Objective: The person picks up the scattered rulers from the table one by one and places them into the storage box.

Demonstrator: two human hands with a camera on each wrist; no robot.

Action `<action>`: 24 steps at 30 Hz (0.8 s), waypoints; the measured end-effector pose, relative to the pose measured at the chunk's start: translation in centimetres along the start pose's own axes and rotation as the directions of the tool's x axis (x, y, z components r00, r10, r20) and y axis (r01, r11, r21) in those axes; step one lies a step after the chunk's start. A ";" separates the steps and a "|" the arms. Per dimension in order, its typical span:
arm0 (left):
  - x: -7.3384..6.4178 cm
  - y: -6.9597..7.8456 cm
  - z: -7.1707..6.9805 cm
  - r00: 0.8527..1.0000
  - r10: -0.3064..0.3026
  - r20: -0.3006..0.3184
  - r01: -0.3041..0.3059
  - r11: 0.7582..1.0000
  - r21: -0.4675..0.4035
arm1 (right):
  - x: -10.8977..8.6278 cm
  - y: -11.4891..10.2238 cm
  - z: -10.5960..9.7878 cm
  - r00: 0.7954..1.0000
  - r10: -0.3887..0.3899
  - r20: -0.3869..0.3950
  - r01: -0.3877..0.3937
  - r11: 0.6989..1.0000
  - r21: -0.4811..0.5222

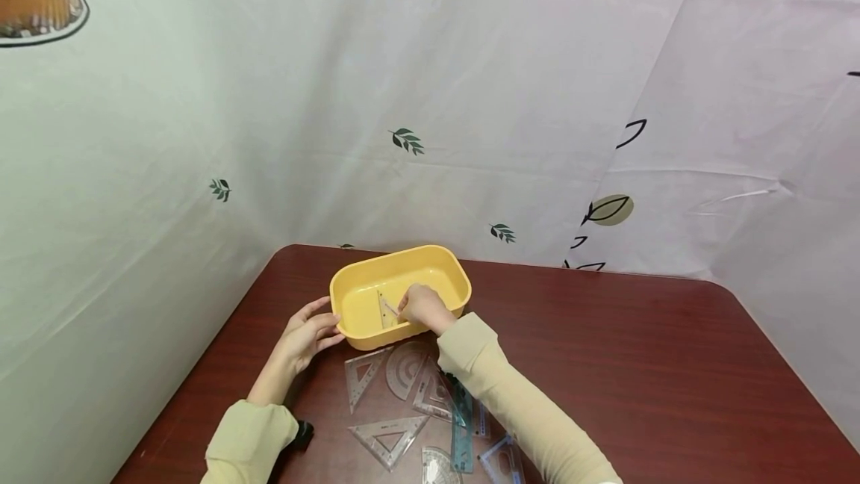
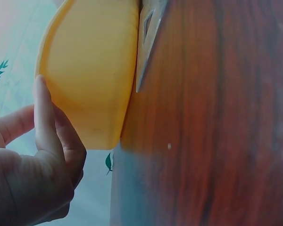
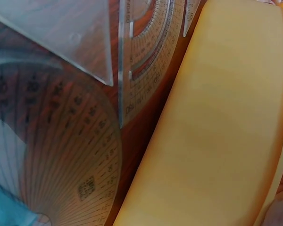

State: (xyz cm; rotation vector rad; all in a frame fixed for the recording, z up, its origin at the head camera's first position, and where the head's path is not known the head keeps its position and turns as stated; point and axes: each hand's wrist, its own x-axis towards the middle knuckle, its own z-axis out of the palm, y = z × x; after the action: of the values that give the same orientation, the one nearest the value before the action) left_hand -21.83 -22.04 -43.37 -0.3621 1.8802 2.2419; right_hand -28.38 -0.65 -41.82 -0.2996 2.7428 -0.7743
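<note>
A yellow plastic box (image 1: 363, 312) stands on the table. My left hand (image 1: 305, 334) rests against its left end; in the left wrist view one fingertip reaches the rim and other fingers lie along the outer wall. My right hand (image 1: 425, 306) is down inside the box, its curled fingers at a small clear set square (image 1: 383, 311) and seeming to pinch it. The right wrist view shows only the box's outer wall (image 3: 203, 117), with the fingers hidden. Just in front of the box lie a clear set square (image 1: 352, 379) and a clear protractor (image 1: 396, 373).
Nearer the table's front edge lie another set square (image 1: 403, 424), a teal ruler (image 1: 462, 435), a second protractor (image 1: 437, 469) and a blue-marked set square (image 1: 490, 458), some partly under the right forearm. A printed cloth (image 1: 470, 133) hangs behind the dark red table (image 1: 605, 364).
</note>
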 end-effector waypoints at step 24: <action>0.0 0.0 0.1 1.000 0.008 -0.025 -0.007 1.000 0.021 | -0.3 0.1 0.3 0.992 -0.090 -0.088 0.100 0.987 0.126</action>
State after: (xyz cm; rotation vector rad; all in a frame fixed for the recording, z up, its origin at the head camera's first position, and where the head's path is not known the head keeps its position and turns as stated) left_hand -21.80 -21.95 -43.32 -0.3829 1.9188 2.2313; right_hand -28.04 -0.58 -42.06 -0.3815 2.7544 -1.0067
